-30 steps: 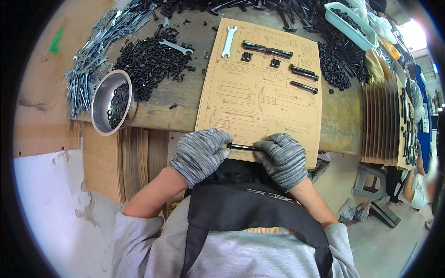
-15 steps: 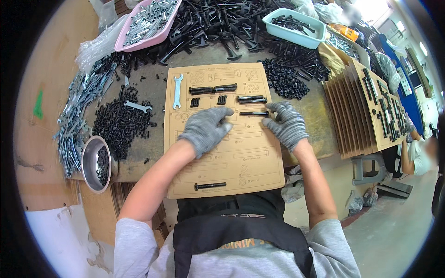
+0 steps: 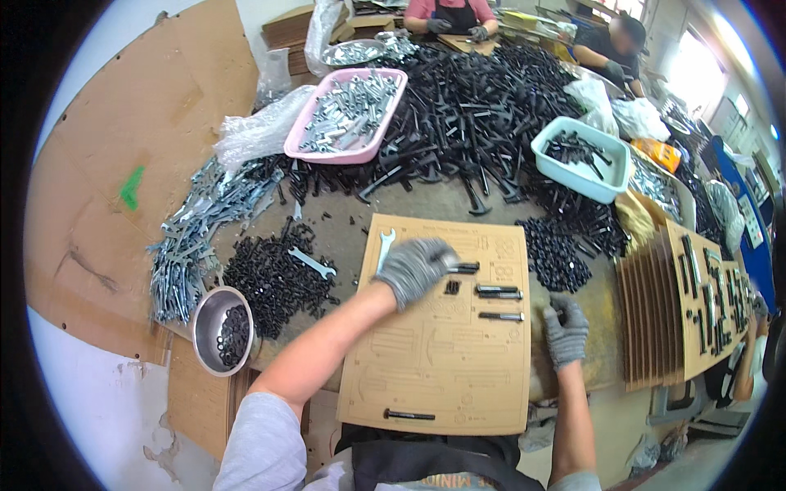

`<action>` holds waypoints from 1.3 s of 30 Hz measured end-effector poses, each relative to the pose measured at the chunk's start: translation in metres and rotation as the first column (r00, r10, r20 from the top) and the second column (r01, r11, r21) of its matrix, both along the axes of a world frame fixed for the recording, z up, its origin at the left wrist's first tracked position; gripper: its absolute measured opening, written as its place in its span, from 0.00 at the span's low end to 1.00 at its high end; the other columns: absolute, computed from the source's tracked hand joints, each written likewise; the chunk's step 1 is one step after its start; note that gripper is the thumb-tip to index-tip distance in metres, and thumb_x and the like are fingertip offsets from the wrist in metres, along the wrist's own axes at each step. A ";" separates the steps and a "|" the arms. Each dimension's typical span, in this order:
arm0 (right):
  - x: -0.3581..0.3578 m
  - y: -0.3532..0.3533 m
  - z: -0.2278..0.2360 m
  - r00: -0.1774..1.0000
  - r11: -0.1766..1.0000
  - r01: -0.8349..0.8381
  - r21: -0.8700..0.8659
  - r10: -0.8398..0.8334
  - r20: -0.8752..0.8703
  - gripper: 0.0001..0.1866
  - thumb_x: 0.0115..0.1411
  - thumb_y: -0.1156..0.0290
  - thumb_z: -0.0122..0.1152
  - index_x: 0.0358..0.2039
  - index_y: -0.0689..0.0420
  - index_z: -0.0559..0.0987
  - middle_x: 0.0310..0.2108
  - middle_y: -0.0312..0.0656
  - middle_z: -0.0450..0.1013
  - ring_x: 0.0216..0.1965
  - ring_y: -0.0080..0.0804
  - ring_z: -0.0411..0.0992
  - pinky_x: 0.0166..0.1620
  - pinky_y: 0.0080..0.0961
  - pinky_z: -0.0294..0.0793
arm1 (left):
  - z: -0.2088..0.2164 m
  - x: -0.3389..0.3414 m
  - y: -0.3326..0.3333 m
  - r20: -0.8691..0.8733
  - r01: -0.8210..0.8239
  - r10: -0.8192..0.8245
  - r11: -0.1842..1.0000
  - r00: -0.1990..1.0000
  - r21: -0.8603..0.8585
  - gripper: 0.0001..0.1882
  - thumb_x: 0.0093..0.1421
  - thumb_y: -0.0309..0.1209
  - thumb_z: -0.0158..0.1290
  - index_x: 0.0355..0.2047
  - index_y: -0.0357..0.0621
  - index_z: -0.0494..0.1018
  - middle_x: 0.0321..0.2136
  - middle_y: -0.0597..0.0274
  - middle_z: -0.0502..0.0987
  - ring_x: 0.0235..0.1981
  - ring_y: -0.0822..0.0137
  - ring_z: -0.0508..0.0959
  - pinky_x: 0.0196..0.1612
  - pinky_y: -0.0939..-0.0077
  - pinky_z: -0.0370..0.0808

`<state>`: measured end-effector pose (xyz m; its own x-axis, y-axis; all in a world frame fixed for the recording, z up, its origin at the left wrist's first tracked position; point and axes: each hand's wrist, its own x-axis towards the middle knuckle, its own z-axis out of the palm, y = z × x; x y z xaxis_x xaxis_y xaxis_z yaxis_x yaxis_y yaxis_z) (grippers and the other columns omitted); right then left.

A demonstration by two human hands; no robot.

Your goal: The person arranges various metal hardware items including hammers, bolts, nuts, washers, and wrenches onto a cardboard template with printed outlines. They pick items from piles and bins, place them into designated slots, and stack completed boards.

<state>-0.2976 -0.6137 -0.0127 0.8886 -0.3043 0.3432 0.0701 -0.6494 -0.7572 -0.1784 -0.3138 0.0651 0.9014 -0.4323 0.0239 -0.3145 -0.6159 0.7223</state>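
Note:
My left hand (image 3: 416, 272), in a grey knit glove, reaches over the upper part of the printed cardboard sheet (image 3: 426, 360). Motion smears its fingers, which partly cover the long black bolts (image 3: 465, 268). A small open-end wrench (image 3: 386, 248) lies beside it. Off the sheet's right edge is my gloved right hand (image 3: 565, 331), fingers loosely curled with a gap at the thumb and nothing seen in them. Nearest to it on the sheet lie a single bolt (image 3: 501, 317) and a pair of bolts (image 3: 499, 292). Small black screws (image 3: 452, 287) sit below my left hand; another bolt (image 3: 409, 415) rests near the front edge.
Left are wrenches (image 3: 184, 262), screws (image 3: 262, 282) and a steel bowl (image 3: 201, 348). Behind lie a pink tray (image 3: 344, 155), black T-shaped parts (image 3: 475, 106), a light-blue tray (image 3: 581, 186) and nuts (image 3: 553, 258). Filled cardboard sheets (image 3: 696, 319) stand right. Two co-workers (image 3: 450, 12) sit across the table.
The view has tilted up, bringing people across the table into sight. My left hand has moved up the sheet toward the wrench and long bolts. My right hand has left the single bolt.

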 end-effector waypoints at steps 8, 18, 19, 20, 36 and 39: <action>0.002 -0.011 -0.022 0.996 0.993 0.080 -0.081 -0.083 -0.032 0.07 0.54 0.74 0.62 0.32 0.64 0.79 0.30 0.50 0.76 0.31 0.39 0.76 0.39 0.31 0.75 | 0.028 0.195 0.105 0.465 -0.582 0.398 0.723 0.791 0.372 0.22 0.58 0.44 0.48 0.51 0.53 0.70 0.49 0.50 0.71 0.50 0.51 0.70 0.54 0.59 0.65; 0.002 -0.011 -0.020 0.993 0.983 0.096 -0.155 -0.105 -0.055 0.08 0.55 0.70 0.62 0.32 0.61 0.80 0.29 0.49 0.76 0.30 0.41 0.76 0.37 0.31 0.75 | -0.013 0.305 0.140 0.437 -0.446 0.174 0.605 0.882 0.660 0.49 0.52 0.69 0.39 0.67 0.52 0.48 0.67 0.52 0.48 0.68 0.54 0.48 0.67 0.63 0.47; 0.002 -0.013 -0.020 0.991 0.975 0.084 -0.203 -0.104 -0.087 0.08 0.55 0.69 0.61 0.32 0.61 0.80 0.30 0.49 0.76 0.29 0.41 0.76 0.37 0.31 0.74 | -0.011 0.310 0.153 0.463 -0.410 0.104 0.659 0.880 0.630 0.49 0.52 0.68 0.40 0.67 0.53 0.48 0.67 0.52 0.48 0.68 0.55 0.48 0.67 0.64 0.46; 0.006 -0.006 -0.019 0.993 0.980 0.065 -0.187 -0.081 -0.080 0.09 0.55 0.68 0.61 0.32 0.60 0.80 0.30 0.49 0.76 0.29 0.42 0.75 0.37 0.31 0.74 | -0.015 0.317 0.181 0.452 -0.407 0.185 0.788 0.873 0.462 0.47 0.53 0.67 0.41 0.67 0.53 0.48 0.67 0.54 0.48 0.68 0.55 0.48 0.68 0.65 0.45; 0.005 0.001 -0.008 0.990 0.982 0.120 -0.149 -0.128 -0.051 0.10 0.55 0.65 0.61 0.30 0.59 0.80 0.28 0.48 0.76 0.28 0.44 0.75 0.35 0.33 0.73 | -0.023 -0.078 -0.016 0.230 0.327 -0.360 0.930 0.904 0.167 0.12 0.54 0.36 0.58 0.35 0.42 0.78 0.29 0.54 0.77 0.32 0.56 0.77 0.37 0.66 0.75; 0.006 0.001 -0.009 0.992 0.985 0.121 -0.126 -0.123 -0.006 0.10 0.56 0.63 0.61 0.30 0.58 0.80 0.28 0.48 0.76 0.29 0.45 0.74 0.36 0.33 0.73 | -0.043 -0.085 -0.019 0.382 0.278 -0.301 0.954 0.874 0.115 0.12 0.55 0.38 0.57 0.34 0.42 0.78 0.29 0.55 0.77 0.32 0.56 0.77 0.36 0.66 0.75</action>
<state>-0.2915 -0.6125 -0.0221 0.8524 -0.3661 0.3734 -0.0251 -0.7419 -0.6700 -0.2636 -0.3333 0.0219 0.6580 -0.6834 0.3162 -0.7341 -0.4886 0.4716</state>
